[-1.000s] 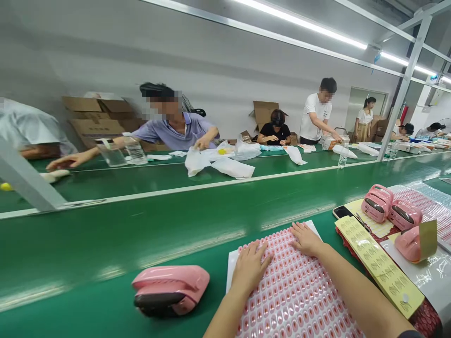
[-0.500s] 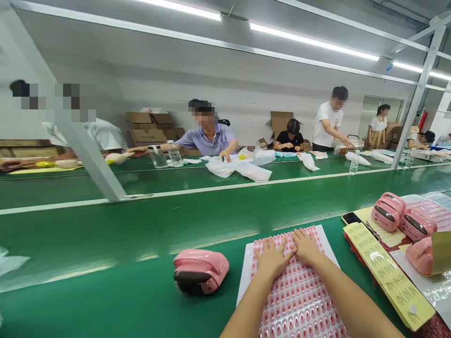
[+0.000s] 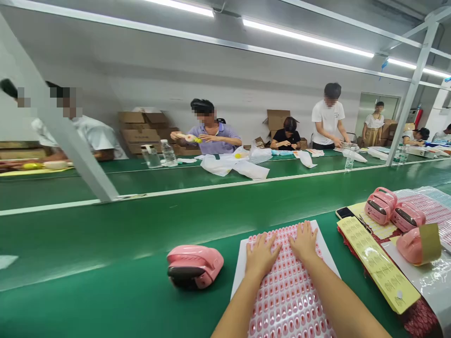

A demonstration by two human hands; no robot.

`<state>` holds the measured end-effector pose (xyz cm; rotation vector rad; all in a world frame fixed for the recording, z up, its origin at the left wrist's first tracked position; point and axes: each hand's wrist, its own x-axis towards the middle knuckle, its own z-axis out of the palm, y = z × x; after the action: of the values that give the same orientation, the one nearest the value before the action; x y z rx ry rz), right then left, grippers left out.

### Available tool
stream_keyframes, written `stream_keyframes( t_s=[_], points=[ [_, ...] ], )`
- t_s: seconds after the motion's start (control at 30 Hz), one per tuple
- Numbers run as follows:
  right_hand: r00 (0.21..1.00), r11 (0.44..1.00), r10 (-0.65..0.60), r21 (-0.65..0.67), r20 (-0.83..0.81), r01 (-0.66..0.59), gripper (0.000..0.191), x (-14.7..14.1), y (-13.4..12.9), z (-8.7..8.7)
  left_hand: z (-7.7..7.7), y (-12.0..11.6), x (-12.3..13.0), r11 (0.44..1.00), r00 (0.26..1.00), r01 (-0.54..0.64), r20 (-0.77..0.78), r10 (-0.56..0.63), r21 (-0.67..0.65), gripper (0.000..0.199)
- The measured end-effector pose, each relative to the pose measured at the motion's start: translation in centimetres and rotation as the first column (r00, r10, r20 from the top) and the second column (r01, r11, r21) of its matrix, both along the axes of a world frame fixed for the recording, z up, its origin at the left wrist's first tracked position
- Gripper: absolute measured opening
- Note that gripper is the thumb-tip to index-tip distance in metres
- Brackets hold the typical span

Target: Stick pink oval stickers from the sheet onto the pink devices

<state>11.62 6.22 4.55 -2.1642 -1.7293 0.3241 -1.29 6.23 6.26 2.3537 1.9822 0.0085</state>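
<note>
Now, the left hand [image 3: 261,256] and the right hand [image 3: 304,243] are lying flat side by side on a white-backed sheet of small pink oval stickers [image 3: 287,291], their fingers [image 3: 263,244] slightly spread and pinching nothing. The sheet is sitting on a green conveyor belt [image 3: 105,244] — a glossy pink plastic case [image 3: 195,266] is resting just left of it, a long yellow label strip [image 3: 377,263] lying just right.
</note>
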Motion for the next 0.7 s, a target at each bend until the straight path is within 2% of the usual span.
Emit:
stream_keyframes(
  t_s=[0.13,0.23,0.4,0.7],
  points=[
    [1.0,1.0,0.014,-0.026,-0.02,-0.015,0.062,0.1,0.3,0.3,0.2,0.0,0.3,0.995,0.994,-0.099,-0.037,0.1,0.027,0.056],
    [0.997,0.996,0.074,-0.041,-0.035,-0.075,0.066,1.1,0.3,0.5,0.3,0.1,0.3,0.992,0.99,-0.124,-0.058,0.125,0.026,0.057],
    [0.979,0.978,0.198,-0.052,-0.051,-0.2,0.066,3.2,-0.4,0.7,0.2,0.6,-0.3,0.998,0.995,-0.07,-0.078,0.07,-0.002,0.063],
    [0.992,0.991,0.124,-0.045,-0.029,-0.125,0.063,2.9,-0.9,0.8,-0.4,0.9,-1.6,0.999,0.995,0.039,-0.093,-0.037,0.016,0.069]
  ],
)
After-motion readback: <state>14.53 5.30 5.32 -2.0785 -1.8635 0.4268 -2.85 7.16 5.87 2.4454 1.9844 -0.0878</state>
